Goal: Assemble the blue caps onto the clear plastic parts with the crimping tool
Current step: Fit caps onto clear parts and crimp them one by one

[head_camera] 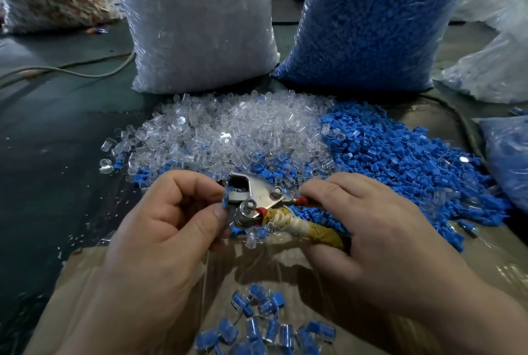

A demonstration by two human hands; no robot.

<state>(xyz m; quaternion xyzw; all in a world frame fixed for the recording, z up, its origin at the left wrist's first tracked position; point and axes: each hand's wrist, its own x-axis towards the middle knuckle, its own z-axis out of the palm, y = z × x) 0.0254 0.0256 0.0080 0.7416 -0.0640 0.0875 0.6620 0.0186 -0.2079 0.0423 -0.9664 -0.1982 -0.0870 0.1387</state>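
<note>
My right hand (368,234) grips the taped handles of the metal crimping tool (257,197), whose jaws point left. Between thumb and fingers, my left hand (168,226) pinches a blue cap (225,200) at the tool's jaw; whether a clear part sits with it I cannot tell. Behind the hands lies a heap of clear plastic parts (228,137), with a heap of blue caps (400,160) to its right. Several assembled blue-and-clear pieces (265,323) lie in a clear bag at the near edge.
A tall bag of clear parts (200,25) and a tall bag of blue caps (371,20) stand at the back. More bags (503,160) lie at the right and back left. A grey cable (71,71) crosses the dark table (43,168) at the left.
</note>
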